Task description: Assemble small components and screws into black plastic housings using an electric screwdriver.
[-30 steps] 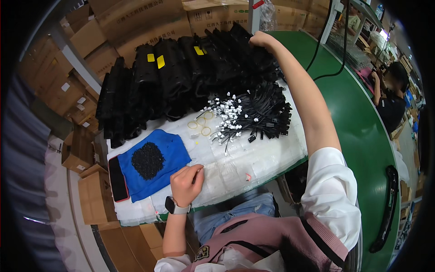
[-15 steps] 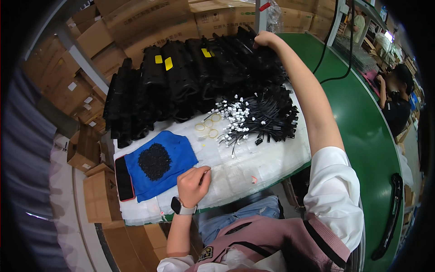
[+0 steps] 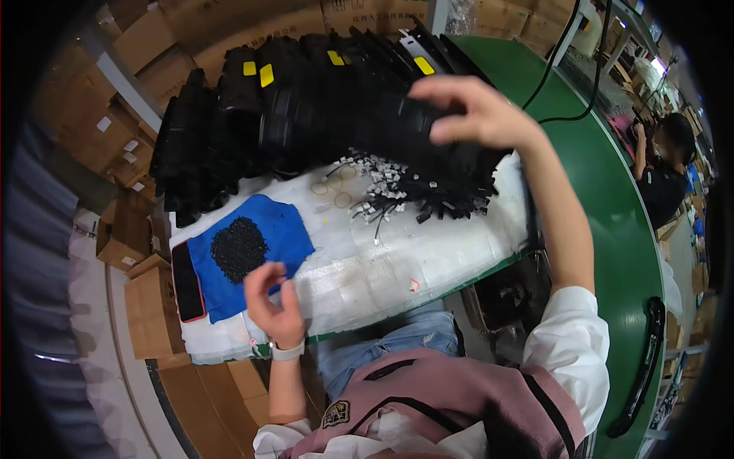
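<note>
On white bench | right hand grasping glossy black strap; left hand loosely curled, empty

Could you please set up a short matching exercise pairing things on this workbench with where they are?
Things:
1. pile of small black parts
2. phone
3. right hand
4. left hand

Places:
a. at the blue cloth's left edge
b. on the black sleeves
c. on the blue cloth
d. at the table's near edge, beside the cloth

Pairs: 1-c, 2-a, 3-b, 4-d
</note>
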Available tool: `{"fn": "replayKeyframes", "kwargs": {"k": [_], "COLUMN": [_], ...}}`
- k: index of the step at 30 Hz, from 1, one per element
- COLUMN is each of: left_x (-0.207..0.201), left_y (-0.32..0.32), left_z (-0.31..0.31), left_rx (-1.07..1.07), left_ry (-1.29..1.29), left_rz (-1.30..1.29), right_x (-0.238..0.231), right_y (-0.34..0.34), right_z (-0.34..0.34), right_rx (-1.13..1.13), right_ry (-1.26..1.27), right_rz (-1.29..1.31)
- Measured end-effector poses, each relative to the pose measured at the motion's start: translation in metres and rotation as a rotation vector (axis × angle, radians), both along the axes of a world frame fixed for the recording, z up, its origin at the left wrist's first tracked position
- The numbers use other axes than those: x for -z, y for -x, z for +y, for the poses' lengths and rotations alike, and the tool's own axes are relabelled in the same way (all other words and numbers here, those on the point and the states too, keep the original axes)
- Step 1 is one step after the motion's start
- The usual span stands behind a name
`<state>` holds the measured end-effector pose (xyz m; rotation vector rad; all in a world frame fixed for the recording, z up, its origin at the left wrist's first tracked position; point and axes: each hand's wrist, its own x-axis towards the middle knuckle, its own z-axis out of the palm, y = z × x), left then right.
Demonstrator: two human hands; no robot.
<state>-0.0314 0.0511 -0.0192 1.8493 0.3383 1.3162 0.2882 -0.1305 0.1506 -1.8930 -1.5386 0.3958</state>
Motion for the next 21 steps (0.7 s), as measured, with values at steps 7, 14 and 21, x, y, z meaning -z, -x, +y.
{"fn": "replayKeyframes", "kwargs": {"k": [7,14,21], "left_x": [-0.001,0.0,-0.012], "left_y": [0.002,0.011,0.012], "left_z": [-0.002,0.0,0.016], "left_rx": [0.15,-0.002,0.13], "left_ry": [0.131,0.099,0.024], "left_rz": [0.309,0.228,0.385], "right_x": [0.093,0.073,0.094], "right_y": [0.054,0.086,0.13], "right_z": [0.026,0.021,-0.01], "right_rx": [-0.22,-0.081,-0.173], "right_ry": [0.218,-0.07,-0.107], "right_rz": [-0.152,-0.471,-0.264]}}
